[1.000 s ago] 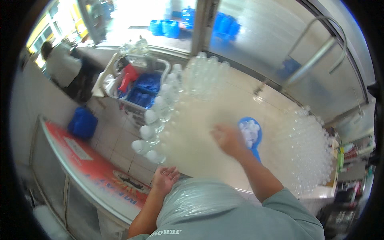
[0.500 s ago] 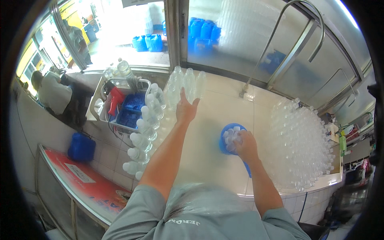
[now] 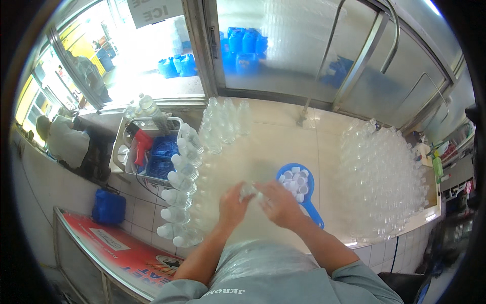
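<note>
Near the middle of the counter my left hand is closed round a small clear plastic bottle, blurred and mostly covered by the fingers. The fingers of my right hand are drawn together at the bottle's end; whatever they pinch is smeared and too small to make out. Just right of that hand lies a blue dipper filled with loose white caps. A line of white-capped clear bottles runs down the counter's left edge. Toward the window stands a group of clear bottles with no white caps showing.
Many clear bottles crowd the right side of the counter. A white basket holding blue trays and a red tool stands at the left. A metal spout arches over the far right. Another person sits beyond the left wall.
My left hand has come back from the far bottles with one in it. My right hand has left the caps in the dipper and met the left one. The view has shifted slightly.
</note>
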Motion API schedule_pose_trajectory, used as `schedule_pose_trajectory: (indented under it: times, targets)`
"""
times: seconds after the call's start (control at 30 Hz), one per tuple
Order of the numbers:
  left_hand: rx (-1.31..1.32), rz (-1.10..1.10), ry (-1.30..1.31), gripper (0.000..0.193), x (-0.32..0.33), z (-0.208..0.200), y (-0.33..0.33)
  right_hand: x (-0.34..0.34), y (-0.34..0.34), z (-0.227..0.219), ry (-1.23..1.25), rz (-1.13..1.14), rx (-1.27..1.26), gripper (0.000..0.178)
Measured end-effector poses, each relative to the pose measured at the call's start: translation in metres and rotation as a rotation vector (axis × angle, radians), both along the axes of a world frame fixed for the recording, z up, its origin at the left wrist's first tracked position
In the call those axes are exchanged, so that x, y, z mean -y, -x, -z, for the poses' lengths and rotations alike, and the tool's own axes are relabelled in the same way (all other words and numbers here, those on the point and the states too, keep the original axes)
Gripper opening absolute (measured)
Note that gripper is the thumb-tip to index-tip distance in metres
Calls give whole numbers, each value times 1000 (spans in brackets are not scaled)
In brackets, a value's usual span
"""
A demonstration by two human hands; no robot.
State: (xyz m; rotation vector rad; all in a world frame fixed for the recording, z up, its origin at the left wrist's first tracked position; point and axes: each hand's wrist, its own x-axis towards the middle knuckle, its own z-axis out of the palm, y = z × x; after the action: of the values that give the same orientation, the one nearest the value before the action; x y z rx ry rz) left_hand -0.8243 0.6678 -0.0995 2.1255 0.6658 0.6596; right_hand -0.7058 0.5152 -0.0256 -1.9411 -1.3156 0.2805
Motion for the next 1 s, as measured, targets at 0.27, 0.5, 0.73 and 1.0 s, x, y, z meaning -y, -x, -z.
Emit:
schedule_pose_trajectory:
  times: [0.27, 0.5, 0.73, 1.0]
  targets:
    - [42, 327, 199, 56, 15, -5, 49, -9, 31, -16, 112, -364, 125, 28]
    - [50, 486, 394, 59, 7, 1, 49, -20, 44, -18, 259, -335, 255, 20]
    - [-43, 520, 409, 61, -11, 12, 51, -30, 46, -17, 384, -223, 159, 25]
    - [243, 295, 1817, 65, 21, 58, 72, 15, 39, -112, 325, -35, -86, 45]
